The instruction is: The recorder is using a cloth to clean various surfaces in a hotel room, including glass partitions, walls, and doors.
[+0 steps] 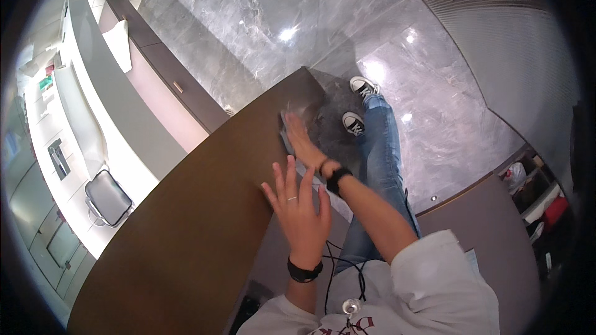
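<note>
My right hand (300, 142), blurred, lies over a grey cloth (285, 134) against a smooth brown panel (186, 209), close to the panel's far end. Part of the cloth shows along the hand's left side; the rest is hidden under the palm. Nearer to me, my left hand (300, 207) is raised with its fingers spread and nothing in it. Its fingertips overlap the panel's edge in the view, and I cannot tell if they touch. A ring is on one finger, and dark bands circle both wrists.
Glossy grey marble-look tiles (223, 4) cover the floor beyond my sneakers (358, 102). At left stand a white counter (116, 88), brown drawers (172, 79) and a chair (109, 197). A ribbed glass door (503, 56) and an open compartment with items (517, 177) are at right.
</note>
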A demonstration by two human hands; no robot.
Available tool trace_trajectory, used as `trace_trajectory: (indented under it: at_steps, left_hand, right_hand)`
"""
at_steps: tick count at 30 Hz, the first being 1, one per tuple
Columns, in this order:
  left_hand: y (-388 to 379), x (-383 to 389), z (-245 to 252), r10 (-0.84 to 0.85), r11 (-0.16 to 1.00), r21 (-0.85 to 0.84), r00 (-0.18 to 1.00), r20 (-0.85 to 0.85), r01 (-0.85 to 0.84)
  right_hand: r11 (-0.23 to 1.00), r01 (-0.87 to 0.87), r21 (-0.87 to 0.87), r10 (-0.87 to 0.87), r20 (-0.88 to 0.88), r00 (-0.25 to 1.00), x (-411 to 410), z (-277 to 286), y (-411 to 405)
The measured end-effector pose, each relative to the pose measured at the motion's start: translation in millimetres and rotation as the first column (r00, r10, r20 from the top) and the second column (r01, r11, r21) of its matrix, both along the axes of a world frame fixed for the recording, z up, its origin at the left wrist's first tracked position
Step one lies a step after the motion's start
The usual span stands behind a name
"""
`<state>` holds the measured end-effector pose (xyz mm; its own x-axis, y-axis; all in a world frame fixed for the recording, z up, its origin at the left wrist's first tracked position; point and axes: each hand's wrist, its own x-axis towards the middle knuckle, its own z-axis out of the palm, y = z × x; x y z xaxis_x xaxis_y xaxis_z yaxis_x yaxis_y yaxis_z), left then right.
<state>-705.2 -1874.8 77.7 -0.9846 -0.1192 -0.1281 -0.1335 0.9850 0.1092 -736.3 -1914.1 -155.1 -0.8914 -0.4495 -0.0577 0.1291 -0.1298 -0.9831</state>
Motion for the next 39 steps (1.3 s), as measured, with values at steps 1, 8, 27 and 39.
trace_trajectory:
  at_steps: [1, 8, 27, 39]
  left_hand:
    - [-5.9, 3.5, -2.1, -0.004, 1.000, 0.016, 1.000, 0.025, 0.004]
    - [-11.3, 1.9, -23.1, 0.085, 0.988, 0.132, 0.996, 0.010, -0.085]
    - [17.2, 54.4, 96.8, -0.227, 0.889, 0.305, 0.906, -0.357, 0.342]
    - [126.3, 22.5, 171.5, -0.680, 0.531, 0.252, 0.584, -0.443, 0.809]
  right_hand:
    - [0.996, -0.033, -0.085, 0.037, 0.044, 0.998, 22.2, 19.6, 3.2]
    - [0.993, -0.095, -0.072, 0.071, -0.278, 0.958, -61.9, 54.5, -23.0]
    - [0.806, 0.359, -0.471, 0.097, 0.702, 0.705, 43.4, 150.8, 109.5]
    - [-0.003, 0.549, -0.836, -0.226, 0.535, 0.814, 85.4, 322.1, 437.0]
